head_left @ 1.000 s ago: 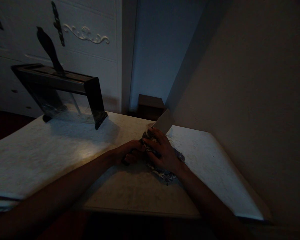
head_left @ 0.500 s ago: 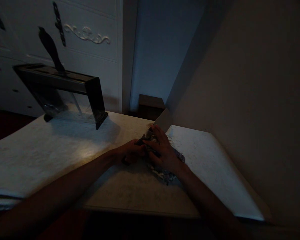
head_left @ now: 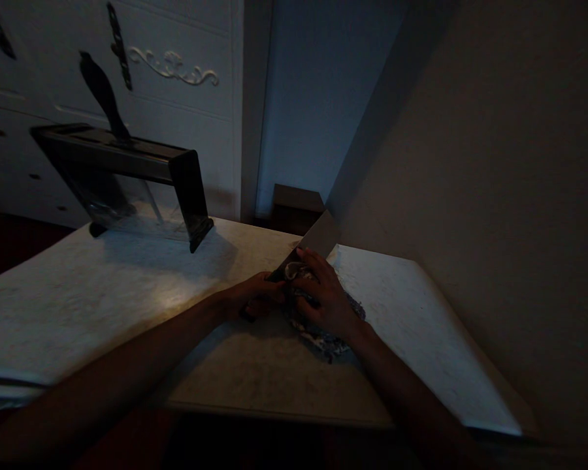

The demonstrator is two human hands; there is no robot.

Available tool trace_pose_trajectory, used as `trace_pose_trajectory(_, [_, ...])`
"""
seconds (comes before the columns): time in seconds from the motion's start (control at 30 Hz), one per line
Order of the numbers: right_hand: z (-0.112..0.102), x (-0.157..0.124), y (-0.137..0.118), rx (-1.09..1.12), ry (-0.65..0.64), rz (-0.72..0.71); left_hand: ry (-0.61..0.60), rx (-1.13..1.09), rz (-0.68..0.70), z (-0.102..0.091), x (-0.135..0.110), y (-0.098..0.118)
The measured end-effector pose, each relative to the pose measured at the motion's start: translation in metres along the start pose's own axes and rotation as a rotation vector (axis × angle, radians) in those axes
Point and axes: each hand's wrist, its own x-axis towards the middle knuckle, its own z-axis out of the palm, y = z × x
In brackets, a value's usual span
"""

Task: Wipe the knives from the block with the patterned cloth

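Observation:
My left hand is closed around the dark handle of a cleaver. Its broad, flat blade points up and to the right, away from me, low over the table. A crumpled grey patterned cloth is bunched under my right hand, whose bent fingers hold it against the blade close to the handle. Part of the blade lies hidden behind my right fingers and the cloth. Both hands are close together over the table's near part.
On the pale table, a black-framed knife stand with clear sides holds one dark-handled tool upright. White cabinets are behind it. A wall runs along the right. A dark brown box sits beyond the table's far edge.
My right hand and the cloth have shifted slightly along the blade, and more of the blade near the handle now shows. My left hand has barely moved.

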Motion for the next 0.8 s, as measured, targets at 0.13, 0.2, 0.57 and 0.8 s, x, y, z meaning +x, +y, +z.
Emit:
trace_pose_trajectory(0.13, [-0.0022, -0.0011, -0.0004, -0.002, 0.078, 0.024, 0.016, 0.019, 0.011, 0.0013, -0.0002, 0.0009])
trace_pose_trajectory(0.2, [-0.0033, -0.002, 0.0, -0.021, 0.162, 0.058, 0.017, 0.018, -0.003, 0.0024, -0.0003, 0.0017])
trace_pose_trajectory(0.57, [-0.0054, -0.0081, 0.0066, 0.006, 0.337, 0.27, -0.018, -0.002, -0.009, 0.0013, 0.0002, 0.0021])
trace_pose_trajectory(0.8, [-0.0038, -0.0054, -0.0004, 0.026, 0.172, -0.01, 0.001, 0.14, -0.045, 0.0064, -0.0013, 0.0023])
